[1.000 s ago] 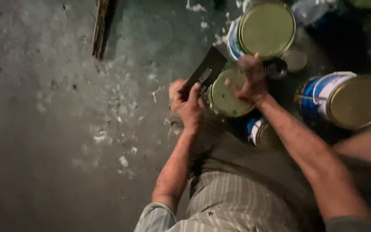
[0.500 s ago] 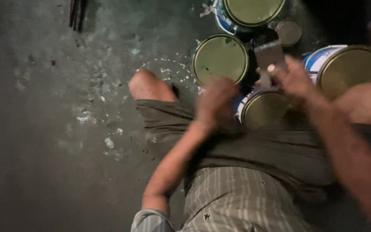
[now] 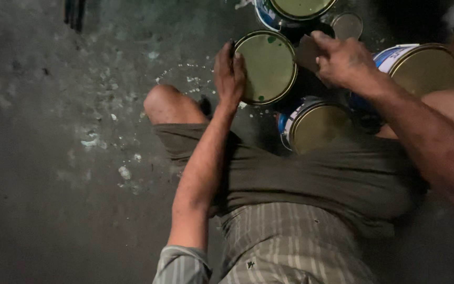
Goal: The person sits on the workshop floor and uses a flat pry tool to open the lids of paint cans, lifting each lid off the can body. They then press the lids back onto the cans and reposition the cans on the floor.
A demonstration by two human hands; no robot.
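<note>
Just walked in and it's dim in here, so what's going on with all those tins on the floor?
A person crouches on the paint-flecked concrete floor among several round tins. Their left hand grips the rim of a tin with a green-smeared lid. Their right hand rests just beside it, above a blue-and-white tin; whether it holds anything is unclear.

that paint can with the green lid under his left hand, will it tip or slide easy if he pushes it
The paint can looks squat and lidded, so probably heavy and unlikely to tip. The left hand grips its rim; on the rough floor it would likely scrape rather than glide.
</note>
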